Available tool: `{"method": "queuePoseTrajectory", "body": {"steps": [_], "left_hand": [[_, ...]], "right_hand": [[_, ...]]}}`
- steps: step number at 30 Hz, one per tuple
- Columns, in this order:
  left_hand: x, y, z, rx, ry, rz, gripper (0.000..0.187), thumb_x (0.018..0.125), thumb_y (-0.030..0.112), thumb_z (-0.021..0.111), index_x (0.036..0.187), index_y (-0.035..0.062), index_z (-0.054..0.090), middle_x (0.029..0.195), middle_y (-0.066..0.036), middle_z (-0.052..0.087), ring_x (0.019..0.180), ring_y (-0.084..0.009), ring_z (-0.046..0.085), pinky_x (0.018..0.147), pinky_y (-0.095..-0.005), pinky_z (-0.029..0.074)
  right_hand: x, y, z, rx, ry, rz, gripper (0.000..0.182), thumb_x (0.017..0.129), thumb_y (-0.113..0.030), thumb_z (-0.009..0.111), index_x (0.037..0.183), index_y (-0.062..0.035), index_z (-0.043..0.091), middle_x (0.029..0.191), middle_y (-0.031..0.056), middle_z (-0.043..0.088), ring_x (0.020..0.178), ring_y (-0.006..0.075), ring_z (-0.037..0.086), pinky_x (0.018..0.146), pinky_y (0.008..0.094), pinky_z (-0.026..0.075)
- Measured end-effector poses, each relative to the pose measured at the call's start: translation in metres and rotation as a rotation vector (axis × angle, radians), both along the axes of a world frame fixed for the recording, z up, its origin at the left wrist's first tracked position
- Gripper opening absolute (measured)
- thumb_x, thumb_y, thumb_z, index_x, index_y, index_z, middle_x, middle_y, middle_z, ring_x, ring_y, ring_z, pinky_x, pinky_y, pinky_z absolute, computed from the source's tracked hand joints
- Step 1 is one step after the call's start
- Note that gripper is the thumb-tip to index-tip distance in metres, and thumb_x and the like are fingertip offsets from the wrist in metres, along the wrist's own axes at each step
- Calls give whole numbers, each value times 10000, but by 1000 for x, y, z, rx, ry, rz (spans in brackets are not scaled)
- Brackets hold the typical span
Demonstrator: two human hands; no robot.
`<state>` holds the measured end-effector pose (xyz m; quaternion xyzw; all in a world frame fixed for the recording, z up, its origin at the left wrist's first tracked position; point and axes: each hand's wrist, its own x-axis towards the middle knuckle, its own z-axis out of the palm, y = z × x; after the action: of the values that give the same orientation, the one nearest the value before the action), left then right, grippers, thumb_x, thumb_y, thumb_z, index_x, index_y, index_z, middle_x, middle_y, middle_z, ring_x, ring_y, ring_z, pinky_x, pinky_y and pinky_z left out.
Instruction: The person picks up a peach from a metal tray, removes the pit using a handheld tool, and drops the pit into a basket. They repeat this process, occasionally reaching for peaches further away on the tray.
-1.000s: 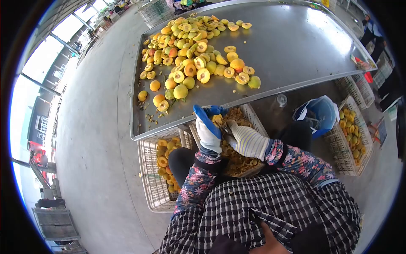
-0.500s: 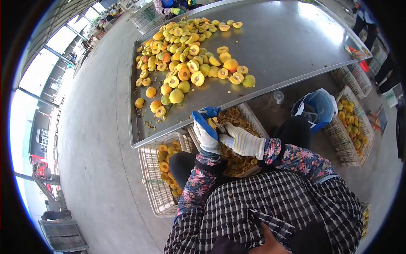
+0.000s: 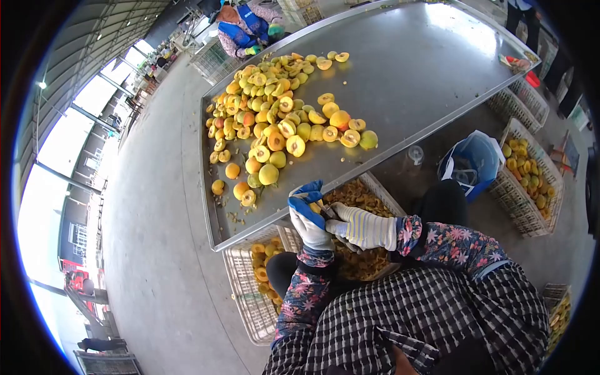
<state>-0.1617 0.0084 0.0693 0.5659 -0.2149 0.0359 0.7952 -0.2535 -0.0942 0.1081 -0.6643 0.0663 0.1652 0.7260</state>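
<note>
"What has moved since the last frame?"

"The view has swung, so a co-worker at the far side of the table shows more fully. The left hand has closed further over its fruit; only a bit of yellow shows now, where more showed before."

"And its fingers?"

"Bent and held close together round the fruit, just off the table's near edge, the blue palm side of the glove turned inward."

"The right hand?"

"In a striped glove, beside the left, its fingers curled round a small metal tool whose end reaches the fruit. I can't tell where the thumb presses, or whether the tip is in the flesh."

"What's below them?"

"A scrap basket of brown peelings or pieces, by the table's near edge. Left of it, also by that edge, stands a basket of orange-yellow fruit."

"On the table?"

"A pile of halved and whole fruit towards the left, with small bits scattered near the left corner."

"And to the right?"

"On the near side of the table, a clear cup, then a blue bucket with a pale liner, then a fruit basket, its load yellow and greenish."
</note>
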Motion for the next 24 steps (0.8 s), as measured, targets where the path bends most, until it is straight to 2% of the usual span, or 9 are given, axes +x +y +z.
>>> {"method": "queuePoseTrajectory", "body": {"steps": [3, 5, 10, 14, 17, 19, 21, 23, 24], "left_hand": [[2, 0, -7, 5, -4, -42, 533, 1062, 471, 319, 880, 15, 525, 982, -157, 607, 981, -311, 629, 993, -482, 464], [4, 2, -10, -10, 56, -67, 525, 1062, 467, 325, 881, 15, 522, 976, -155, 608, 967, -306, 631, 972, -474, 477], [3, 3, -6, -53, 130, -112, 475, 1060, 444, 366, 961, 8, 529, 939, -111, 603, 919, -222, 607, 941, -392, 476], [6, 1, -5, 26, -29, -95, 440, 1069, 401, 368, 1005, 1, 537, 964, -101, 613, 937, -204, 605, 922, -360, 478], [13, -1, -12, 59, -79, -86, 426, 1074, 373, 357, 1021, -7, 542, 994, -107, 624, 962, -205, 607, 915, -349, 474], [22, -2, -19, 115, -188, -117, 455, 1072, 416, 339, 1040, 4, 532, 1021, -127, 619, 984, -236, 612, 948, -391, 466], [16, -7, -10, 100, -175, -115, 442, 1071, 407, 352, 1002, 10, 532, 989, -118, 623, 951, -218, 612, 943, -382, 472], [13, -11, -4, 41, -89, -151, 448, 1072, 405, 351, 937, 20, 537, 933, -109, 623, 888, -204, 610, 922, -381, 493], [14, -14, -2, -11, -52, -172, 451, 1071, 406, 353, 924, 22, 539, 922, -108, 622, 875, -202, 609, 914, -384, 498]], "right_hand": [[9, 3, -36, -472, -432, -51, 402, 978, -256, 550, 1264, 4, 440, 875, 192, 647, 736, 320, 663, 669, 418, 534], [9, -5, -43, -678, -460, 81, 429, 968, -251, 553, 1239, 63, 442, 930, 283, 644, 889, 427, 644, 784, 466, 499], [3, -3, -39, -741, -532, -63, 310, 955, -212, 582, 1176, -34, 456, 688, 119, 538, 606, 276, 622, 550, 384, 481], [-2, -10, 11, 120, 38, 10, 323, 968, -266, 535, 1185, -35, 475, 694, 69, 564, 462, 159, 558, 413, 302, 432], [0, -13, 11, 164, -23, -4, 230, 978, -272, 558, 1095, -86, 488, 698, 23, 540, 462, 121, 532, 395, 260, 413], [2, -7, -10, -92, -218, -63, 190, 998, -234, 533, 1100, -83, 482, 695, 16, 548, 438, 124, 506, 391, 259, 388], [1, -13, -3, -503, -275, -17, 315, 973, -217, 544, 1175, 11, 460, 806, 161, 634, 691, 315, 644, 627, 406, 489], [16, -18, -81, -798, -758, -26, 342, 965, -193, 556, 1181, 50, 449, 905, 221, 625, 837, 397, 625, 740, 445, 478], [18, -19, -79, -820, -755, -11, 346, 964, -192, 558, 1182, 53, 449, 918, 223, 623, 852, 394, 625, 751, 439, 477]]}}
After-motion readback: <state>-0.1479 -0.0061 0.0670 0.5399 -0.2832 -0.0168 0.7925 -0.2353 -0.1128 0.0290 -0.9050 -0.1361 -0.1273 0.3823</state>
